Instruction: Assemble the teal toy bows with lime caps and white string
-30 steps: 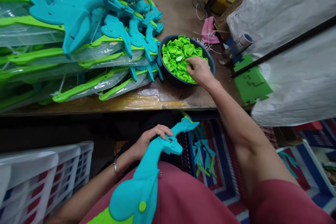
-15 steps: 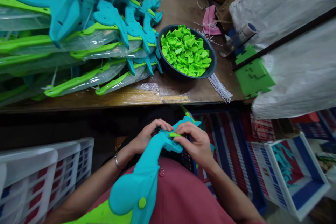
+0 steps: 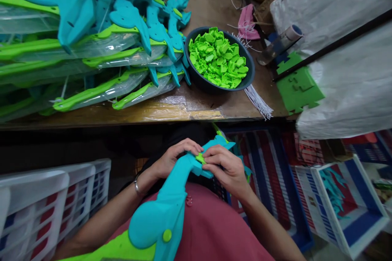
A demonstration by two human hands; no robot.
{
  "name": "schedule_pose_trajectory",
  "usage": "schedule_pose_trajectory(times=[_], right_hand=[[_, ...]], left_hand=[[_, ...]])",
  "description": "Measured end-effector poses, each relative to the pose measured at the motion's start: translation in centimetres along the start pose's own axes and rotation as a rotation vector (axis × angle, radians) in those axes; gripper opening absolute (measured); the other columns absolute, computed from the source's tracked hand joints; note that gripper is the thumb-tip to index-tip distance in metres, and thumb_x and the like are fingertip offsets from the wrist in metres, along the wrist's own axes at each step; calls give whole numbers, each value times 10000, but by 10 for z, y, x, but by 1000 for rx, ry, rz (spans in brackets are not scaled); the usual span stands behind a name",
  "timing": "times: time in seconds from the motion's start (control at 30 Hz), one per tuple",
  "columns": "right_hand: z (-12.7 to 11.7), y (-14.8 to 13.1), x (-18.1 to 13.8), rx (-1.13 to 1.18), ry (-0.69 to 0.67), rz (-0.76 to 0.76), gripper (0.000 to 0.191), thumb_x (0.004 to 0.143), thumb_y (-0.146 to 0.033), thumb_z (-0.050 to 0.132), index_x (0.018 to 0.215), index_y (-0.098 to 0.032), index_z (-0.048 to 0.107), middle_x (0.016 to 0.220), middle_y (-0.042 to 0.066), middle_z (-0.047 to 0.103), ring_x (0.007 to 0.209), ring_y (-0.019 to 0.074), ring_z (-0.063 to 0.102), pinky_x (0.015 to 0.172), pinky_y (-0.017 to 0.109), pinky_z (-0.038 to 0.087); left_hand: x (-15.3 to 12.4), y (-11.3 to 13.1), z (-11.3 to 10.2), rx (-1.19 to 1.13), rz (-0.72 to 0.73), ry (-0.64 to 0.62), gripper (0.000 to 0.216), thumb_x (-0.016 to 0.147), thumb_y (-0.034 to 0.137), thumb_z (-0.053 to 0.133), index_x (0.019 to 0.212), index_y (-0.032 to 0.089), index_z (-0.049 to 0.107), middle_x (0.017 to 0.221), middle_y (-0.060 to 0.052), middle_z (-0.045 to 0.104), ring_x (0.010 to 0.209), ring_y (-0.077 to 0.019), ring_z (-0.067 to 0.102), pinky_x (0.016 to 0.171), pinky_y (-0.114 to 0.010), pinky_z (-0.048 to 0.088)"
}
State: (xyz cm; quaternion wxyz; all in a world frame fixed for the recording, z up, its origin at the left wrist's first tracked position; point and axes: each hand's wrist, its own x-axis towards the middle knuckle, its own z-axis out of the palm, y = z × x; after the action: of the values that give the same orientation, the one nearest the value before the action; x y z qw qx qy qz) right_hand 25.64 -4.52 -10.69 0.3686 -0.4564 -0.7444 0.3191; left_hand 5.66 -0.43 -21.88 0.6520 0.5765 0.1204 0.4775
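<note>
A long teal-and-green moulded plastic piece [image 3: 157, 218] lies slantwise over my lap, with a round green plug low on its side. My left hand [image 3: 177, 154] is closed on its upper part, fingertips near a gap there. Between the thumb and fingers of my right hand [image 3: 225, 167] is a small green plastic piece [image 3: 200, 158], held against that gap. Whether it is seated in the gap, I cannot tell. On the table ahead stands a dark bowl [image 3: 252, 75] heaped with similar small green pieces [image 3: 217, 59].
Several teal-and-green pieces [image 3: 82, 4] are stacked high on the table [image 3: 147, 112] at left. White ties [image 3: 259, 104] lie beside the bowl. White crates [image 3: 45, 195] stand low at left, and a white crate [image 3: 352, 232] holding teal parts at right. Wrapped white sheeting [image 3: 346, 49] hangs at right.
The small green piece has tilted, showing more of its broad face. My right fingers have shifted slightly and gathered closer around it. My left hand stays nearly where it was.
</note>
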Motion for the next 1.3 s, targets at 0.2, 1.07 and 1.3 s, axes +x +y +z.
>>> schedule_pose_trajectory(times=[0.2, 1.07, 1.3], right_hand=[[-21, 0, 9, -22, -209, -52, 53, 997, -211, 668, 1023, -228, 711, 994, 62, 738, 947, 195, 715, 851, 352, 594], [-5, -2, 0, -159, -132, 111, 242, 936, -358, 742, 1102, -192, 684, 932, 46, 685, 811, 191, 646, 705, 314, 499], [-23, 5, 12, 108, -6, 281, 212, 884, -367, 760, 1035, -219, 750, 931, 22, 711, 811, 174, 654, 695, 281, 496]], left_hand=[[1, 10, 2, 58, -56, -20, 243, 962, 257, 719, 1204, 255, 733, 1174, -103, 670, 1151, -243, 674, 1007, -393, 533], [3, 14, -5, 148, -268, 94, 400, 772, 440, 887, 1043, 175, 757, 1029, -91, 752, 972, -253, 708, 898, -399, 587], [12, 18, 18, 21, -290, 178, 548, 715, 376, 929, 1184, 183, 722, 1158, -117, 771, 1057, -301, 733, 955, -443, 586]])
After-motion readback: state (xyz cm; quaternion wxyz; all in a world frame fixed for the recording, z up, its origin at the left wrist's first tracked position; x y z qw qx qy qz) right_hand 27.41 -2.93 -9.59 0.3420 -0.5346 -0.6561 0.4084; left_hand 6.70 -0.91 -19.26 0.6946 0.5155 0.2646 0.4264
